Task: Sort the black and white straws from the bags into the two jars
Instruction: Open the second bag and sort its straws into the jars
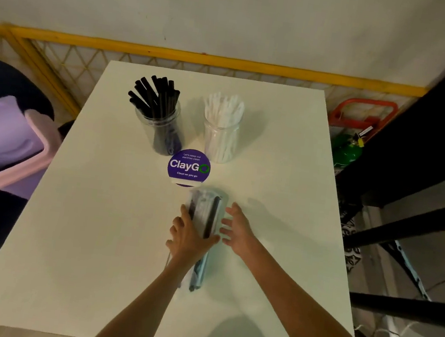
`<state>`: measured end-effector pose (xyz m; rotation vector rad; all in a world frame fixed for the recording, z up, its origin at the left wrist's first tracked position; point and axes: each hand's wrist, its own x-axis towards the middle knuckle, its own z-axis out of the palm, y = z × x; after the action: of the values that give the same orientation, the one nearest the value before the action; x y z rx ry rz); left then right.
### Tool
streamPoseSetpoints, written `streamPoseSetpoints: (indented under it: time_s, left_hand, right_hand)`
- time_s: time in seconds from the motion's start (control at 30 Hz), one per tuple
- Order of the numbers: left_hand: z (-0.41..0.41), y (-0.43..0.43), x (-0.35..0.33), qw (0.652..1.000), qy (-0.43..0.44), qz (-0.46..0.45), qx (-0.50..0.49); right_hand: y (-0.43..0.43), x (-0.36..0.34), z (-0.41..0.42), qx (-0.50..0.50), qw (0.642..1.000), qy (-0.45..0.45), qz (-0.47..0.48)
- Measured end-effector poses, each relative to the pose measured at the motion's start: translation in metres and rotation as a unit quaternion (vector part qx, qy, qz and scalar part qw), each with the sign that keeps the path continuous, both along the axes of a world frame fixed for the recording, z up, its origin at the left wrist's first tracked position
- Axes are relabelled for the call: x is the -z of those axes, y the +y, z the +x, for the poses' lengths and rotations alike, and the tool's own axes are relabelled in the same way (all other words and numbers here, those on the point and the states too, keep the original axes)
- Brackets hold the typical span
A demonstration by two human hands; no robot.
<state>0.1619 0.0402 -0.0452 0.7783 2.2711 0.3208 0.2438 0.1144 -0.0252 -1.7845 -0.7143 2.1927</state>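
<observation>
The person's left hand (190, 239) and right hand (236, 234) are bare. The left forearm (142, 299) and right forearm (297, 297) are uncovered too.

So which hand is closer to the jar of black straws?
Left. The left hand rests on the bag, nearer the person than the jar of black straws and slightly right; the right hand is farther right, beside the bag.
</observation>
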Motion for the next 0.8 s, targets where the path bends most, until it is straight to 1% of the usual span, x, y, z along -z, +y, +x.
streamPoseSetpoints:
  time_s: [0.1, 0.2, 0.37, 0.47, 0.53, 0.63, 0.73, 0.8]
  left_hand:
    - [0.006, 0.002, 0.007, 0.999, 0.043, -0.029, 0.002]
    - [0.011, 0.005, 0.013, 0.996, 0.08, -0.039, -0.008]
    - [0.014, 0.012, 0.019, 0.994, 0.095, -0.036, -0.039]
    - [0.008, 0.017, 0.021, 0.994, 0.097, -0.035, -0.036]
    - [-0.001, 0.021, 0.021, 0.996, 0.074, -0.014, -0.043]
    - [-0.02, 0.027, 0.016, 0.997, 0.0, 0.031, -0.066]
    - [-0.041, 0.028, 0.012, 0.987, -0.091, 0.065, -0.119]
    - [-0.052, 0.025, 0.013, 0.977, -0.141, 0.078, -0.136]
  right_hand:
    - [-0.003, 0.003, 0.0, -0.001, 0.999, 0.033, -0.033]
    - [-0.003, 0.005, -0.001, -0.016, 0.998, 0.044, -0.039]
    - [0.002, 0.01, -0.004, -0.026, 0.998, 0.043, -0.049]
    - [0.005, 0.014, -0.004, -0.048, 0.997, 0.043, -0.051]
    - [0.007, 0.016, -0.007, -0.052, 0.996, 0.039, -0.057]
    - [0.011, 0.017, -0.014, -0.056, 0.997, 0.031, -0.046]
    - [0.015, 0.016, -0.02, -0.054, 0.998, 0.017, -0.032]
    - [0.015, 0.018, -0.022, -0.042, 0.998, 0.013, -0.035]
